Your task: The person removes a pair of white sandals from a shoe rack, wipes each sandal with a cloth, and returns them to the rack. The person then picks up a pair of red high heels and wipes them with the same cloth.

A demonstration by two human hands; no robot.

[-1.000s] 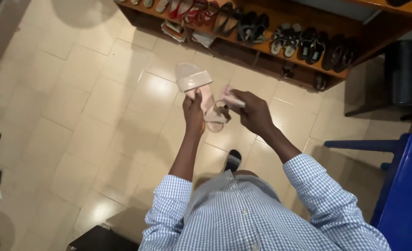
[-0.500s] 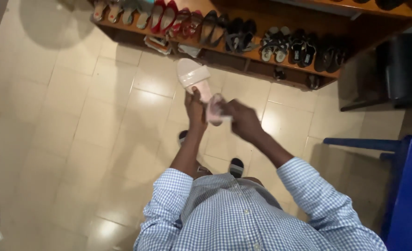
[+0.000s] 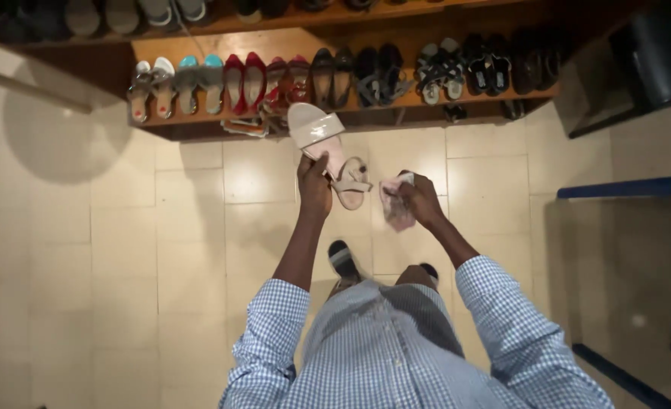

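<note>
While the camera looks straight down from the person's head, both bare hands are raised in front of the body over a floor of pale cream tiles. The left hand is closed around the middle of a pale pink sandal, gripping it at the edge of the sole so that the wide glossy toe strap points away from the person toward the shelf and the thin ankle strap loops near the heel end. The right hand is just beside it, not touching the sandal, and is closed on a small crumpled pinkish cloth that hangs from the fingers. The two hands are close together but apart, with the sandal's heel end lying between them. Both forearms come out of rolled sleeves of a blue-and-white checked shirt. Below the hands, two dark shoes on the person's feet show on the tiles. Across the top of the view runs a low wooden shoe rack, and along it stand pairs of footwear: white and teal sandals at the left, red shoes near the middle, and black strappy sandals further right. A second shelf higher up carries more shoes, only partly in view. At the right edge is a blue-framed piece of furniture, and a dark seat stands in the upper right corner.
</note>
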